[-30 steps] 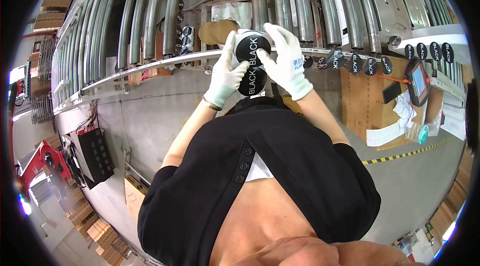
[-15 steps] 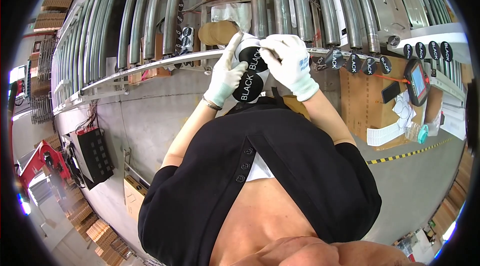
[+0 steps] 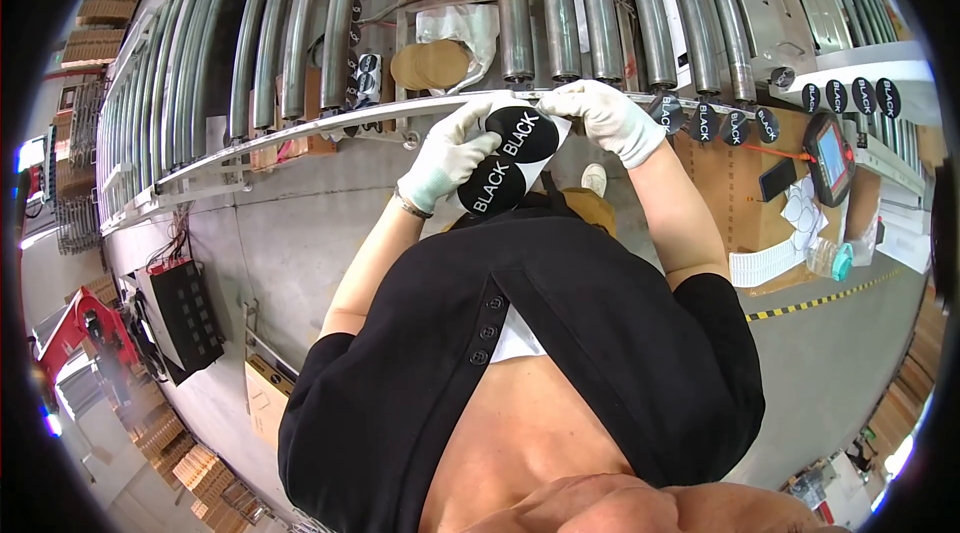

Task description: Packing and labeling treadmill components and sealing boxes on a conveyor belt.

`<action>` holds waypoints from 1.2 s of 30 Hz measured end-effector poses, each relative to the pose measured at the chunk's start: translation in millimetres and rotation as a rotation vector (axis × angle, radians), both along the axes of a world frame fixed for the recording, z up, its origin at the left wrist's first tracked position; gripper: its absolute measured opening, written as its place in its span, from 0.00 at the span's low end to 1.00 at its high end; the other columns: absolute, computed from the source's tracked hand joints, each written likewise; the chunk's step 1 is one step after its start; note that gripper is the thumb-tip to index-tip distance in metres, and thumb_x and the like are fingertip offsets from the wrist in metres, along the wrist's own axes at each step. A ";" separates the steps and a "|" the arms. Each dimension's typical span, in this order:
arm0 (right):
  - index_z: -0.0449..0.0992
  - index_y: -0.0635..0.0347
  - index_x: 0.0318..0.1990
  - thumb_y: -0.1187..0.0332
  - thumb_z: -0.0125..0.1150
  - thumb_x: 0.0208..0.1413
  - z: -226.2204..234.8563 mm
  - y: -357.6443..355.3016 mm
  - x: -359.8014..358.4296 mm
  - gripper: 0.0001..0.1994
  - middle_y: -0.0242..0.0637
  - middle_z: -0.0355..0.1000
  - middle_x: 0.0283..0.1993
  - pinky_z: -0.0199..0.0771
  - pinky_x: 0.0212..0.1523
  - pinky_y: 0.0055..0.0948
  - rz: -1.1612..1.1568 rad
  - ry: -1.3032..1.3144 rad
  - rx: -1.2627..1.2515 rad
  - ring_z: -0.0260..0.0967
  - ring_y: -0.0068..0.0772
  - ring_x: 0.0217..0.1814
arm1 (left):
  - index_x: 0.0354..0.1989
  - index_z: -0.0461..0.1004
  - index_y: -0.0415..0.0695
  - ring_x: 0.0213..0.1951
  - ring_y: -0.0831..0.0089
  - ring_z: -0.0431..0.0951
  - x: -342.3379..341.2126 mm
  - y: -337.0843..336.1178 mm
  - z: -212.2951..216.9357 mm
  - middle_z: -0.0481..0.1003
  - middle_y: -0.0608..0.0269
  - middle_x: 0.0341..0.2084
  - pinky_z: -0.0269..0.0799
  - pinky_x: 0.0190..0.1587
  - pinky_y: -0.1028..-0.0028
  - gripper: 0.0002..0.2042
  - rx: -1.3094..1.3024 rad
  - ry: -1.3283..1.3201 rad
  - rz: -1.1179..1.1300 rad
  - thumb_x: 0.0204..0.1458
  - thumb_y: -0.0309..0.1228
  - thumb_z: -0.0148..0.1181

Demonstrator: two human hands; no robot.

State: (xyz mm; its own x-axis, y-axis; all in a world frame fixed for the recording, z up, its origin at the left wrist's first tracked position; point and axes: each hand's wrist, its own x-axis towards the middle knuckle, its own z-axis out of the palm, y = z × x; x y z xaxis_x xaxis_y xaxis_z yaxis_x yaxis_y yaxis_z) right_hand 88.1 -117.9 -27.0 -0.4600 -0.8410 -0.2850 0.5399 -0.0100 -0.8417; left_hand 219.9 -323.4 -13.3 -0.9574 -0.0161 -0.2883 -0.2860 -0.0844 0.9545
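A strip of round black stickers with white lettering on white backing (image 3: 490, 187) is held up in front of my chest, close to the conveyor's near rail. My left hand (image 3: 446, 161), in a white glove, grips its left edge, the thumb lying over the front between two stickers. At the strip's upper right corner, the gloved fingers of my right hand (image 3: 608, 123) are pinched together on the backing's edge. Whether a loose sticker is also between those fingertips is hidden. The strip is tilted, its top leaning right.
Beyond the rail (image 3: 330, 123) run metal conveyor rollers (image 3: 515, 8). Brown discs (image 3: 430, 66) lie between them on the left. Round black stickers (image 3: 735, 128) hang along the rail at right. A cardboard box (image 3: 715, 203) carries a handheld screen device (image 3: 830, 158) and a phone (image 3: 778, 180).
My right hand has moved right, away from my left hand. The sticker strip has turned clockwise, and more of its upper sticker shows. My left hand has shifted slightly down and left.
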 end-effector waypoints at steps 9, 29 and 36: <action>0.81 0.65 0.38 0.65 0.63 0.53 -6.6 -3.6 -6.8 0.12 0.32 0.78 0.31 0.69 0.36 0.19 0.087 -0.125 0.065 0.72 0.19 0.33 | 0.60 0.64 0.37 0.42 0.82 0.73 0.6 -3.0 -2.6 0.74 0.66 0.45 0.71 0.45 0.81 0.23 0.089 -0.034 -0.022 0.55 0.14 0.52; 0.79 0.65 0.37 0.64 0.57 0.59 -10.8 -20.4 1.6 0.12 0.25 0.72 0.31 0.64 0.35 0.20 0.003 0.213 0.254 0.63 0.15 0.34 | 0.58 0.66 0.38 0.53 0.79 0.68 -1.6 -13.9 9.6 0.69 0.62 0.54 0.66 0.54 0.77 0.22 -0.067 0.078 -0.146 0.52 0.17 0.54; 0.76 0.66 0.39 0.63 0.55 0.59 -1.7 -24.7 0.5 0.13 0.33 0.72 0.29 0.67 0.36 0.24 -0.074 0.494 0.463 0.65 0.22 0.32 | 0.41 0.75 0.38 0.36 0.84 0.73 -4.8 -12.5 0.1 0.76 0.70 0.34 0.70 0.41 0.81 0.09 0.148 -0.090 0.012 0.53 0.27 0.62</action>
